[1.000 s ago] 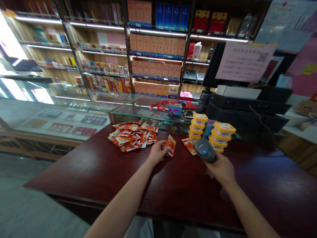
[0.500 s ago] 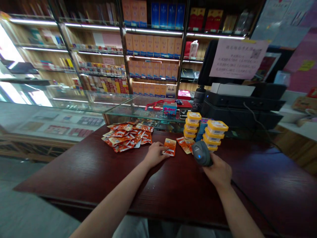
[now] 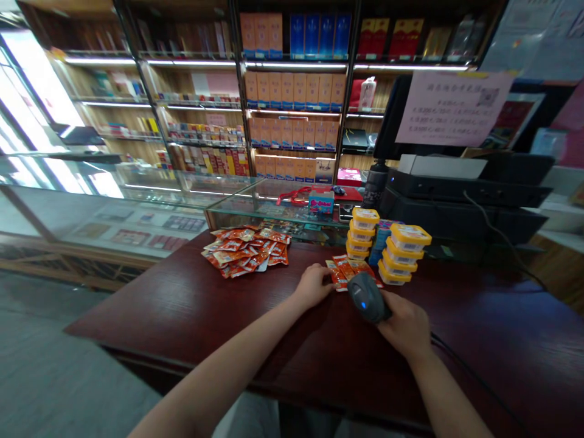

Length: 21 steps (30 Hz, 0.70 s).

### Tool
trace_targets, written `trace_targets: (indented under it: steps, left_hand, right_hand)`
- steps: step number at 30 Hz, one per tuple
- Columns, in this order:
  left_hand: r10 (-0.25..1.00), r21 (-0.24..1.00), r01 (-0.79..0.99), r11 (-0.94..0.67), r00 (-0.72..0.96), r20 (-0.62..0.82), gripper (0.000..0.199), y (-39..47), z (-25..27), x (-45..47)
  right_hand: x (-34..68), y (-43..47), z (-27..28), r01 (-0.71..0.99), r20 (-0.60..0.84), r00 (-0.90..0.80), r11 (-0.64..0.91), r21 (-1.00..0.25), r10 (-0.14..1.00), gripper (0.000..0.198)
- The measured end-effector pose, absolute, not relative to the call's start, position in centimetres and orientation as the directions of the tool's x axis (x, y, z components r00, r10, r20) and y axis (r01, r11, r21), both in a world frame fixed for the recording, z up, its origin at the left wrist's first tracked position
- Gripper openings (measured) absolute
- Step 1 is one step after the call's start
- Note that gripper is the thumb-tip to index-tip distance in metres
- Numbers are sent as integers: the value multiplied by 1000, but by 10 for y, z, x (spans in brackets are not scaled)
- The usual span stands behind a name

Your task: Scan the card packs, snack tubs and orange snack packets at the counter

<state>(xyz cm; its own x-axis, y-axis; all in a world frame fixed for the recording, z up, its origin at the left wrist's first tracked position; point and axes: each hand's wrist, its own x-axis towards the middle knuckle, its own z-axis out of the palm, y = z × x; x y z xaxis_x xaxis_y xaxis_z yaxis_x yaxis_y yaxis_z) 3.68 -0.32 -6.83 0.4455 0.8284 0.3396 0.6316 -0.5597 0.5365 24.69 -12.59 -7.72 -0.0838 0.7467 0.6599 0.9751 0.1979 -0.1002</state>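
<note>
My right hand (image 3: 406, 321) is wrapped round the handle of a dark grey barcode scanner (image 3: 367, 297), a blue light showing on its head. The scanner hovers over a few orange snack packets (image 3: 347, 265) and hides part of them. At the left edge of that group, my left hand (image 3: 314, 286) pinches a small orange snack packet (image 3: 337, 278) flat against the desk. Farther left lies a loose heap of similar orange packets (image 3: 249, 249), apart from both hands.
Yellow-lidded tubs stand in a left stack (image 3: 360, 234) and a right stack (image 3: 404, 255), with blue items (image 3: 379, 242) between them. Behind are a glass counter (image 3: 237, 210), a monitor with a pink notice (image 3: 451, 109), and shelves of boxes. The scanner's cable (image 3: 469, 368) trails right across the dark desk (image 3: 205, 322).
My left hand has slid the packet right, up against the other packets near the tubs. The scanner stays in my right hand, now over them. The camera view has shifted slightly.
</note>
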Motion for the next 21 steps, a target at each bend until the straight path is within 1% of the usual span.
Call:
trace_targets:
  steps: [3, 5, 8, 10, 11, 14, 18, 21]
  left_hand:
    - [845, 484, 697, -529, 385, 370, 27, 11, -67, 12]
    - [865, 421, 779, -465, 300, 401, 25, 25, -64, -10]
    - [866, 251, 908, -335, 192, 463, 23, 52, -52, -43]
    - [854, 144, 955, -261, 159, 496, 23, 70, -43, -61]
    - [851, 94, 967, -239, 162, 500, 25, 79, -38, -69]
    - [862, -51, 962, -269, 264, 432, 26, 101, -27, -82]
    - [846, -174, 925, -338, 379, 375, 23, 118, -23, -83]
    - [821, -247, 891, -380, 448, 354, 24, 124, -23, -79]
  right_hand:
    - [246, -126, -79, 970, 661, -128, 231, -71, 740, 28]
    - [245, -125, -79, 971, 670, -130, 229, -62, 731, 27]
    - [244, -124, -80, 970, 678, -150, 241, -41, 719, 26]
    - [244, -123, -81, 968, 669, -170, 250, -24, 723, 26]
    - [245, -123, -81, 967, 662, -183, 256, -14, 727, 26]
    - [245, -122, -83, 970, 643, -180, 244, -10, 744, 28]
    - [242, -122, -84, 971, 637, -135, 230, -69, 759, 30]
    - [241, -122, -83, 971, 640, -128, 226, -74, 758, 28]
